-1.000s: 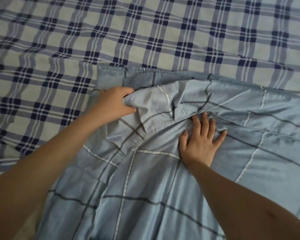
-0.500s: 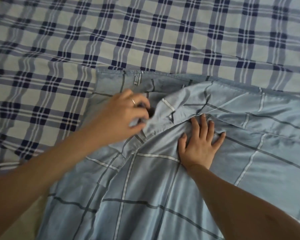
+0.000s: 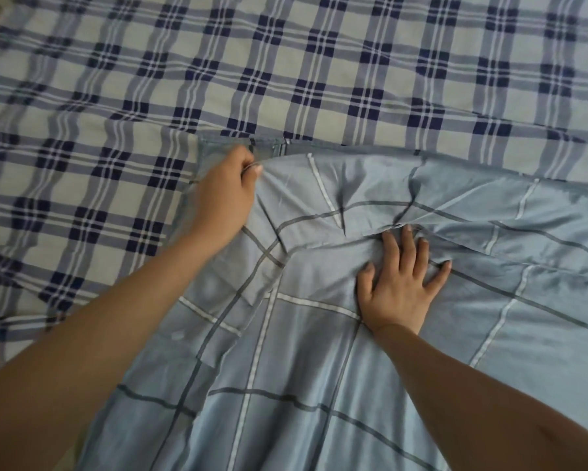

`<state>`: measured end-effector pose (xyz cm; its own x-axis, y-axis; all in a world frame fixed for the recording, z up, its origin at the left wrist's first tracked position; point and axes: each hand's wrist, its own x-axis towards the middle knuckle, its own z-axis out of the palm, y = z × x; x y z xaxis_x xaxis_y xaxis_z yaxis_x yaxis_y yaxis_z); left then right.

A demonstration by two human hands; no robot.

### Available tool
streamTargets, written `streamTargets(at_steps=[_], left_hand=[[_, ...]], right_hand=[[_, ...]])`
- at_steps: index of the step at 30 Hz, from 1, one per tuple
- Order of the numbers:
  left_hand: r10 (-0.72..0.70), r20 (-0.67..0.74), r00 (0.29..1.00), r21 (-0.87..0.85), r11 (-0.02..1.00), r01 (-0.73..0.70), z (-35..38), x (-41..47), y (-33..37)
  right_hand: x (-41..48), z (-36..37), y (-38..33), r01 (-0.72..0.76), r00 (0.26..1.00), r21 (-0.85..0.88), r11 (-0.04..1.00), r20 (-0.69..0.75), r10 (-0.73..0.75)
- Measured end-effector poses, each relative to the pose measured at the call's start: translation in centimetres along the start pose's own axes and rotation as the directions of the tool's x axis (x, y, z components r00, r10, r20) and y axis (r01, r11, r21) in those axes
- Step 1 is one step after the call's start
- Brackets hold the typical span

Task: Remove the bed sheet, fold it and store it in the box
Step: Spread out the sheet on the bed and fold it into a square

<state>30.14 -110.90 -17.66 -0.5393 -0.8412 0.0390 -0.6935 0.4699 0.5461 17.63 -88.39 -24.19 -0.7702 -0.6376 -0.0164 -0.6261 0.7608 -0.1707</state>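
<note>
Bed sheet (image 3: 319,385), blue-grey with a thin grid of dark and white lines, lies spread on the bed. It rests on a plaid cover (image 3: 285,62) in cream, grey and navy, which shows beyond the sheet's far edge and off its left side. A top layer (image 3: 353,198) of the sheet is folded over towards that far edge, rumpled, with creases across its middle. My two bare forearms reach in over the sheet's near part. My right grip (image 3: 397,287) lies flat on the sheet's middle. Its fingers are straight and spread, pressing the cloth at the folded layer's loose edge. My left grip (image 3: 224,195) is at the sheet's far-left corner, fingers curled, pinching the folded layer's corner just beside the hem (image 3: 268,147).
</note>
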Motion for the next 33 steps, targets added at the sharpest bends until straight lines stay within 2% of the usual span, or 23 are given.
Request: streamTargets(at_steps=[2, 4, 7, 10, 14, 16, 18, 20, 24, 27, 29, 30, 31, 33], left_hand=[[-0.155, 0.068, 0.985, -0.035, 0.987, 0.158, 1.5, 0.0, -1.5], [-0.256, 0.103, 0.961, 0.008, 0.966, 0.257, 2.1, 0.0, -1.9], [-0.224, 0.044, 0.974, 0.128, 0.968, 0.217, 1.9, 0.3, -1.0], [-0.117, 0.140, 0.983, 0.006, 0.993, 0.117, 1.8, 0.1, -0.5], [-0.122, 0.294, 0.948, -0.188, 0.965, 0.182, 2.5, 1.0, -0.2], [-0.115, 0.218, 0.969, -0.306, 0.935, 0.180, 2.7, 1.9, 0.1], [-0.138, 0.048, 0.989, -0.378, 0.914, 0.146, 2.8, 2.9, 0.4], [-0.106, -0.070, 0.992, -0.305, 0.949, 0.080, 3.4, 3.0, 0.7], [-0.123, -0.092, 0.988, -0.028, 0.992, 0.120, 5.5, 2.4, 0.4], [-0.047, -0.196, 0.980, 0.235, 0.967, 0.094, 5.8, 1.6, 1.0], [0.052, -0.266, 0.963, 0.340, 0.939, 0.043, 5.7, -0.1, 1.9], [0.140, -0.240, 0.960, 0.341, 0.939, -0.052, 6.1, -1.8, 2.6], [0.225, -0.155, 0.962, 0.322, 0.932, -0.166, 6.5, -3.6, 4.0], [0.243, 0.150, 0.958, 0.284, 0.918, -0.277, 7.4, -6.3, 5.4]], right_hand=[[0.0, 0.1, 0.0, 0.002, 1.000, 0.004, 1.000, -0.010, -0.002], [0.0, 0.1, -0.1, 0.004, 1.000, 0.008, 1.000, -0.008, -0.004], [0.1, 0.1, 0.0, 0.000, 1.000, 0.001, 1.000, -0.004, 0.000], [-0.1, 0.1, -0.1, 0.002, 1.000, -0.007, 1.000, 0.003, -0.002], [-0.2, 0.2, -0.2, 0.006, 1.000, -0.009, 1.000, -0.004, -0.006], [-0.1, 0.3, -0.1, 0.012, 1.000, -0.006, 1.000, -0.014, -0.012], [-0.1, 0.4, 0.0, 0.014, 1.000, 0.001, 1.000, -0.025, -0.014], [-0.2, 0.4, 0.3, 0.019, 0.999, 0.007, 1.000, -0.038, -0.019], [-0.4, 0.5, 0.5, 0.039, 0.998, 0.038, 0.999, -0.060, -0.036], [-0.2, 0.9, 0.3, 0.052, 0.995, 0.054, 0.997, -0.091, -0.046], [0.0, 1.0, -0.2, 0.035, 0.998, 0.082, 0.996, -0.061, -0.030], [-0.2, 1.0, -0.5, 0.035, 0.999, 0.101, 0.994, -0.039, -0.031], [-0.5, 0.4, -0.3, 0.043, 0.999, 0.132, 0.990, -0.024, -0.041], [-0.9, -0.6, 0.0, 0.056, 0.998, 0.285, 0.957, -0.010, -0.056]])
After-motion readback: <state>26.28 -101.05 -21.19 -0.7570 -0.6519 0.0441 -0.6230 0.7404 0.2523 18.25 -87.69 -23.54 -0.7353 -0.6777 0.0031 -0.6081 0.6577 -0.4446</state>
